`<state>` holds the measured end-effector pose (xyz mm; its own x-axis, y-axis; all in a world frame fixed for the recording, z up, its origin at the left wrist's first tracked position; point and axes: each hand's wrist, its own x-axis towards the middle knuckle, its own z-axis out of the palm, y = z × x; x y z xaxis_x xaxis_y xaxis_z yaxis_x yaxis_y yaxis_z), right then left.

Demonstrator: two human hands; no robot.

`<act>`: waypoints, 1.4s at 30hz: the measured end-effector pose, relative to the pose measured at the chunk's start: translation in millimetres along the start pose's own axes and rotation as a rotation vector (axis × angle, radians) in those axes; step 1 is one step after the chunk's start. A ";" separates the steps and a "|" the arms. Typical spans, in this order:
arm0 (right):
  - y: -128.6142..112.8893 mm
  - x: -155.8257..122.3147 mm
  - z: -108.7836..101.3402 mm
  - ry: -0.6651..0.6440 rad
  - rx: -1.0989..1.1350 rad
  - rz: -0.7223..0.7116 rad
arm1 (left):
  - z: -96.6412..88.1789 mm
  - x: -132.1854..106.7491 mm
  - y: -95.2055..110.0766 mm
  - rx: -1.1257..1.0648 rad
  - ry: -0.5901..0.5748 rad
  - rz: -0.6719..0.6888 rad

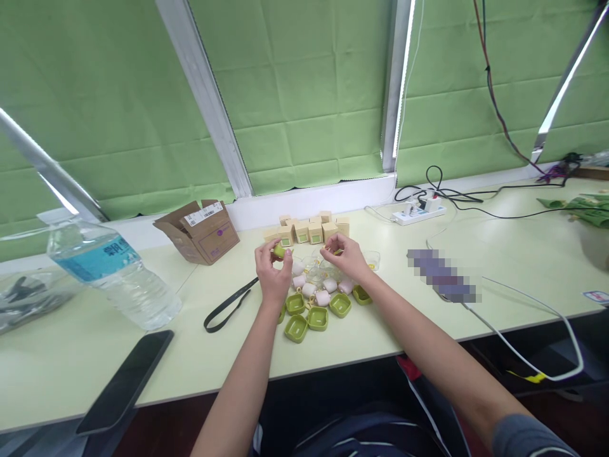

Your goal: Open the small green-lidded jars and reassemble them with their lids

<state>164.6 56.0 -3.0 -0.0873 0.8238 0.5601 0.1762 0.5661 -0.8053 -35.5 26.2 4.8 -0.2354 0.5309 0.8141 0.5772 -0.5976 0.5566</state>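
Observation:
My left hand (275,270) is closed around a small green square case (280,251), held above the table. To its right, my right hand (343,254) has thumb and fingertips pinched together; a tiny yellowish bit shows there, too small to name. Below and between the hands lie several whitish-pink rounded pieces (322,298) and clear plastic pieces (314,270). Nearer the table edge sit several open green square cases (318,318). Behind my hands stand several small tan boxes (315,232), some with a green square on the front.
An open cardboard box (209,238) stands at the back left. Leftward are a large water bottle (114,273), a black phone (128,381) by the edge and a black strap (228,308). On the right lie a power strip (419,214) with cables and a white cable (528,362) hanging over the edge.

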 end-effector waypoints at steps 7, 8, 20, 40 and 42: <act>13.8 1.7 0.8 -0.112 -0.209 -0.014 | -0.3 -0.6 1.7 0.015 -0.021 0.010; 16.0 2.1 0.6 -0.132 -0.266 -0.021 | -0.3 -0.6 2.2 0.017 -0.022 0.013; 23.4 4.5 1.1 -0.238 -0.588 -0.093 | 0.2 -1.2 3.4 0.037 -0.034 0.033; 30.9 11.7 5.9 -0.246 -0.587 -0.129 | 2.3 -2.0 1.5 0.038 -0.055 0.033; 32.0 12.4 6.2 -0.249 -0.595 -0.126 | 2.4 -1.9 1.4 0.041 -0.056 0.035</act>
<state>163.0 84.5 -23.0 -0.3544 0.7746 0.5239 0.6559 0.6052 -0.4511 -32.4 25.8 3.6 -0.1713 0.5438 0.8216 0.6160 -0.5916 0.5201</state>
